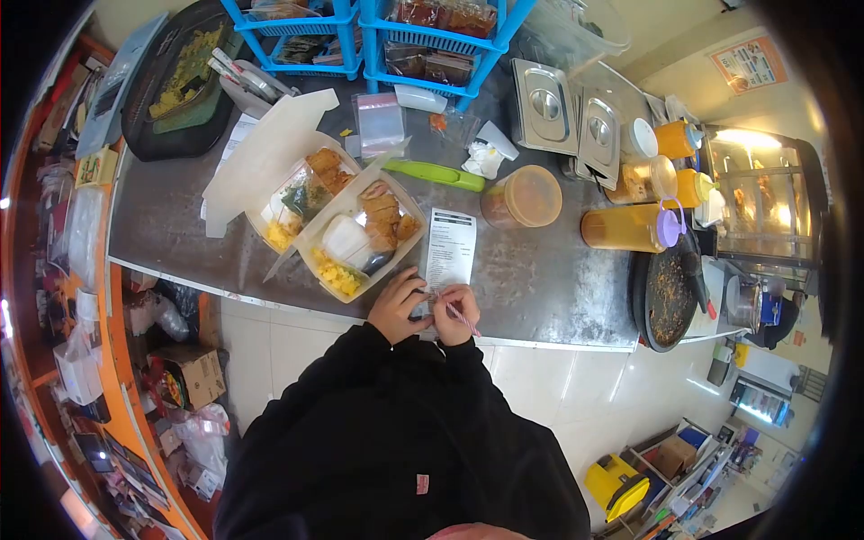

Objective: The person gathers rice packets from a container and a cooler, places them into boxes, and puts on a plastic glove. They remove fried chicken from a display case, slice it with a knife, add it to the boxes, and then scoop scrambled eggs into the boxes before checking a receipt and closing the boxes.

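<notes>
At the table's front edge, my right hand (pixel 455 314) is closed around a thin pink-and-white striped pen (pixel 464 319), its tip over the lower end of a printed receipt (pixel 452 249). My left hand (pixel 396 306) lies beside it with fingers stretched out, resting at the receipt's lower left edge. Just beyond the left hand stands an open food box (pixel 365 275) with rice, sliced fried cutlet (pixel 382 216) and yellow shredded food (pixel 338 273). A second open box (pixel 261 211) with similar food sits against it on the left, its lid (pixel 261 162) folded back.
Behind the boxes lie a green utensil (pixel 436 175) and clear bags (pixel 381 124). A lidded tub (pixel 524 196), sauce bottle (pixel 621 228) and black pan (pixel 666 301) stand to the right. Blue racks (pixel 432 40) and steel lidded containers (pixel 544 103) are at the back, a black tray (pixel 139 135) far left.
</notes>
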The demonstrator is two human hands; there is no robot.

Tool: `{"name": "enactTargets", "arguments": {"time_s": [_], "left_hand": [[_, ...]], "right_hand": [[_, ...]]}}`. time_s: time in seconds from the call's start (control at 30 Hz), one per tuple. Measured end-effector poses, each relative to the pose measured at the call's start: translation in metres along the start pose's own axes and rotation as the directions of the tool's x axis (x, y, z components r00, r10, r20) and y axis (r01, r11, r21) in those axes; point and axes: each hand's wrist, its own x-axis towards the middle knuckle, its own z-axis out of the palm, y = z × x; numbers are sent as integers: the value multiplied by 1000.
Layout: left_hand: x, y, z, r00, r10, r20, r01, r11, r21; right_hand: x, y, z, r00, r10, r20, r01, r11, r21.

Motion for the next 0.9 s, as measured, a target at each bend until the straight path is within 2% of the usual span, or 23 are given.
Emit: {"name": "enactTargets", "arguments": {"time_s": [0.23,0.33,0.43,0.53,0.63,0.73,0.9], "left_hand": [[-1,-1,0,1000,3,-8,-3,1000,3],[-1,0,0,1000,-3,-10,3,1000,5],[-1,-2,1,1000,7,-17,-7,1000,11],[-3,-1,2,1000,15,-21,-15,1000,-2],[-2,0,1,1000,18,-21,-18,1000,-8],[-3,-2,1,1000,18,-15,-18,1000,-1],[-5,-6,3,1000,12,-1,-12,1000,-4]], "right_hand": [[3,-7,0,996,-27,81,32,998,-59],[1,-3,1,999,40,-18,-41,999,-14],[4,-6,-1,993,-71,93,81,990,-112],[5,1,1,966,-143,-217,87,965,-248],[1,9,-1,970,-37,-241,36,999,-7],[-2,5,-9,998,-59,-11,58,998,-30],[1,-3,-3,993,-72,94,75,997,-21]]}}
